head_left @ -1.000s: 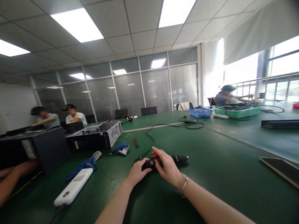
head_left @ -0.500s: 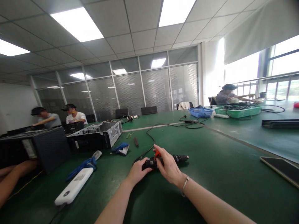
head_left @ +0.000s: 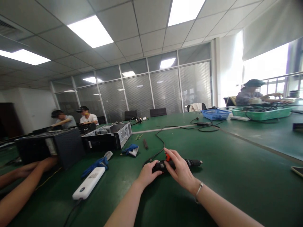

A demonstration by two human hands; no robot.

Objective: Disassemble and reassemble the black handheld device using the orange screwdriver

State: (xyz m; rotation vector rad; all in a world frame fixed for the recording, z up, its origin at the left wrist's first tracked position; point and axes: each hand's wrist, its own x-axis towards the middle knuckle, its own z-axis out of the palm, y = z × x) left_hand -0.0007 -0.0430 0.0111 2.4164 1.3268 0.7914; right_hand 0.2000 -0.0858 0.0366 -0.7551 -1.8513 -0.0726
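Fingers: your left hand (head_left: pixel 147 174) curls, half closed, around one end of the black tool (head_left: pixel 162 166); your right hand (head_left: pixel 180 170), loosely bent, grips its middle.
Green table (head_left: pixel 232 176): bears the tool, before you.
Computer case (head_left: pixel 101 142): open-topped, beyond your left hand.
White block (head_left: pixel 89 183): corded, left of your left arm.
Orange part (head_left: pixel 168 157): at your right fingertips.

Left fingers (head_left: pixel 157 173) and right fingers (head_left: pixel 171 152) around a black tool (head_left: pixel 194 162), green table (head_left: pixel 236 157).

Power tool (head_left: pixel 161 166) on table (head_left: pixel 236 164), computer case (head_left: pixel 105 142) behind and left of it, baskets (head_left: pixel 215 116) behind and right.
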